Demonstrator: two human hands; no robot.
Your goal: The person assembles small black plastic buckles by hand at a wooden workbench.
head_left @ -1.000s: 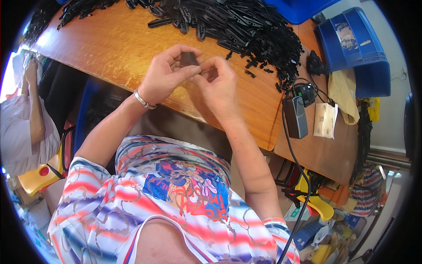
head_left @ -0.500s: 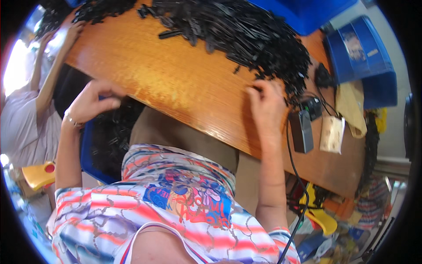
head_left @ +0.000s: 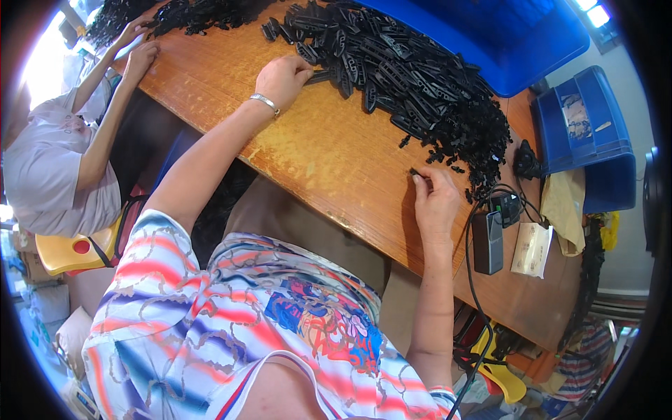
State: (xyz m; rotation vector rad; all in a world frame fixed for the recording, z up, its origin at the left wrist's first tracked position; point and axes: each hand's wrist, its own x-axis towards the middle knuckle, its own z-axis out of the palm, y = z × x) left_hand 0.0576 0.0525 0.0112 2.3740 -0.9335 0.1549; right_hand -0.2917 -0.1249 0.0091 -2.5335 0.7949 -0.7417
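Observation:
On the wooden table (head_left: 315, 150) lies a heap of long black plastic pieces (head_left: 378, 63), slotted and narrow. My left hand (head_left: 280, 82) reaches to its near left edge, thumb and fingers closed on the end of one long black plastic piece (head_left: 320, 76). Much smaller black plastic parts (head_left: 483, 150) lie piled at the heap's right end. Just in front of these, my right hand (head_left: 437, 199) pinches a small black part (head_left: 414, 172) between thumb and fingertips, apart from the heap.
A large blue bin (head_left: 504, 49) stands behind the heap, another blue bin (head_left: 584, 133) at the right. A grey box-shaped device (head_left: 488, 241) with a black cable and a white packet (head_left: 532, 250) lie right of my hand. A co-worker's hands (head_left: 140, 59) handle black pieces at far left.
My left hand has moved from beyond the table's near edge, over the blue container, up to the heap and closed on a long piece. My right hand has drawn slightly away from the small parts.

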